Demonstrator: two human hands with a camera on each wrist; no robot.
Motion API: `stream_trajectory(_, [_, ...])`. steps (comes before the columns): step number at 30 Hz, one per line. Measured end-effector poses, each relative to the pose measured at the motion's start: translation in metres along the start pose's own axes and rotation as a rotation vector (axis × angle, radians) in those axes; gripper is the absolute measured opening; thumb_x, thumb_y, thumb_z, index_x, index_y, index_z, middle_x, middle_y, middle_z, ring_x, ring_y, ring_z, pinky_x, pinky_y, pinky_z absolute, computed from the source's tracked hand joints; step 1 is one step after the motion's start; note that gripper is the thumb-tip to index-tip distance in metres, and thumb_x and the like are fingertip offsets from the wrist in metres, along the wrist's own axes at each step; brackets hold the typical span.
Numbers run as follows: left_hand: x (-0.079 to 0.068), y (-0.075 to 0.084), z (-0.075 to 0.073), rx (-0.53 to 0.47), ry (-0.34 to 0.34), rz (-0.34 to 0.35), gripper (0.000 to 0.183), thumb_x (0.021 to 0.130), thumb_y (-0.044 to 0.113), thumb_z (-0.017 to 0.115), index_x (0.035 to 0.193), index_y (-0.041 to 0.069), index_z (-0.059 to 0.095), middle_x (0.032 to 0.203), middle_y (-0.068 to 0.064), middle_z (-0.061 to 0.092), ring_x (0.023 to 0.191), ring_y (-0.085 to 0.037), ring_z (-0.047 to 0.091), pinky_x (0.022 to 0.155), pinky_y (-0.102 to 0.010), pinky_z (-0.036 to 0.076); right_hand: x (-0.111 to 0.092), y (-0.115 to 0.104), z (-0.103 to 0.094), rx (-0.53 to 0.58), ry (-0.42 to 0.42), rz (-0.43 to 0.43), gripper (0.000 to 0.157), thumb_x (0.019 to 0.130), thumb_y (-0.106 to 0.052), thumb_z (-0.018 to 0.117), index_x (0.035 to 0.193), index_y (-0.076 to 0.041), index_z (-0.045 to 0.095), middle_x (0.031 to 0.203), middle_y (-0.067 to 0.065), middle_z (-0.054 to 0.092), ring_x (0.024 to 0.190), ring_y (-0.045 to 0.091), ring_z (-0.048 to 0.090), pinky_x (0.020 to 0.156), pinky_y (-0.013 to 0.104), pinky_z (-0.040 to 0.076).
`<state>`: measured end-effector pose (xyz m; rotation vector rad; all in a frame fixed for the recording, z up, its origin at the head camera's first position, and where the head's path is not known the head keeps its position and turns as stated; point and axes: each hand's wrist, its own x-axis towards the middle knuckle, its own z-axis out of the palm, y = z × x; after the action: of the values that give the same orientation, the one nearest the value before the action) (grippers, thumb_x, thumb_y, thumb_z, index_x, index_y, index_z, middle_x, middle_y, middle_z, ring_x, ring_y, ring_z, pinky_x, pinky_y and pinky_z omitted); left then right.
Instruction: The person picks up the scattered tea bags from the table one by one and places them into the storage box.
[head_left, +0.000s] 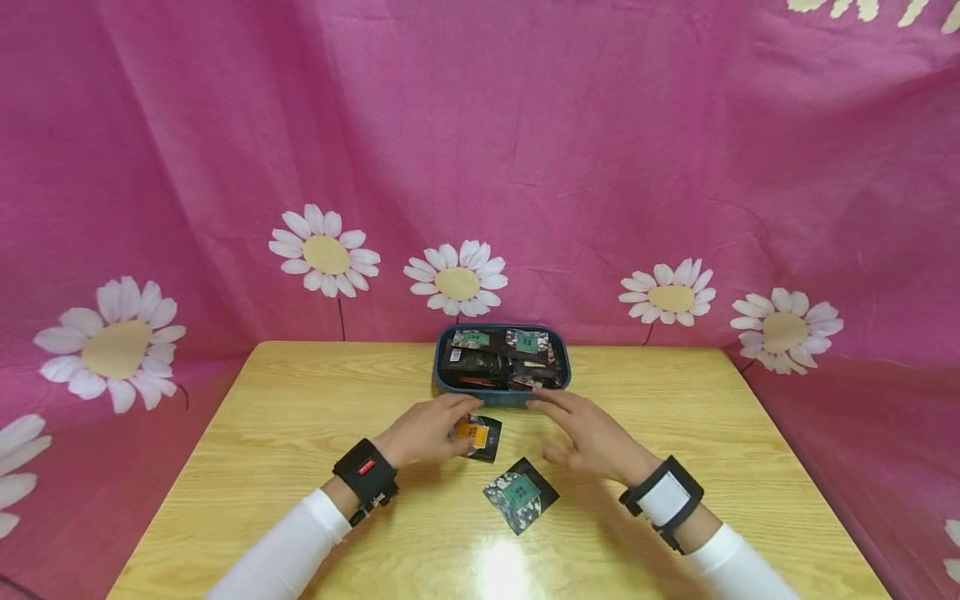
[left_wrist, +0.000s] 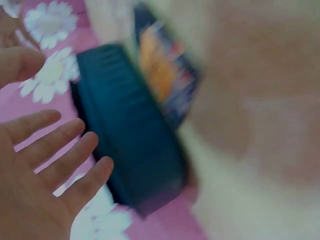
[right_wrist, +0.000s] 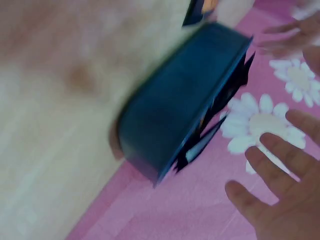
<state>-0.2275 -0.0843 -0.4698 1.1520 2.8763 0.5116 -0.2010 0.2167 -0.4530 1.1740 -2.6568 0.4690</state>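
A dark blue rounded container (head_left: 501, 400) full of dark printed packets (head_left: 480, 363) stands at the table's far edge. My left hand (head_left: 433, 432), fingers spread and relaxed in the left wrist view, hovers before the container's left front. Beneath it lies a black packet with an orange label (head_left: 474, 433), partly hidden by the fingers. My right hand (head_left: 592, 437) is held over the table before the container's right front, its fingers apart and holding nothing. Between the hands and nearer me lies a packet with a green label (head_left: 522, 495). Both wrist views show the container's side wall (left_wrist: 132, 130).
The light wooden table (head_left: 300, 400) ends just behind the container. A pink cloth with white daisies (head_left: 562, 167) hangs behind and around it. Some packets in the container stick up above its rim, as the right wrist view shows.
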Motion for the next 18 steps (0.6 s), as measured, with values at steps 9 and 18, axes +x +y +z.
stream_trajectory(9, [-0.002,-0.002,0.029,-0.016,-0.232,-0.072,0.075,0.089,0.044,0.069,0.153,0.019,0.038,0.158,-0.01,0.033,0.144,-0.028,0.033,0.111,-0.047,0.037,-0.03,-0.04,0.036,0.072,-0.337,-0.086,0.083,0.075,-0.046,0.083,0.145,-0.021,0.049,0.15,0.012,0.044,0.133,0.03,0.047,0.104,0.049,0.044])
stream_trajectory(18, [-0.011,0.014,0.034,0.165,-0.151,0.036,0.058,0.091,0.031,0.069,0.144,0.017,0.052,0.132,-0.007,0.059,0.116,-0.023,0.058,0.095,-0.038,0.05,-0.039,-0.045,0.043,-0.114,-0.351,-0.053,0.057,0.086,-0.034,0.075,0.139,-0.022,0.057,0.138,0.009,0.055,0.12,0.028,0.058,0.099,0.046,0.048])
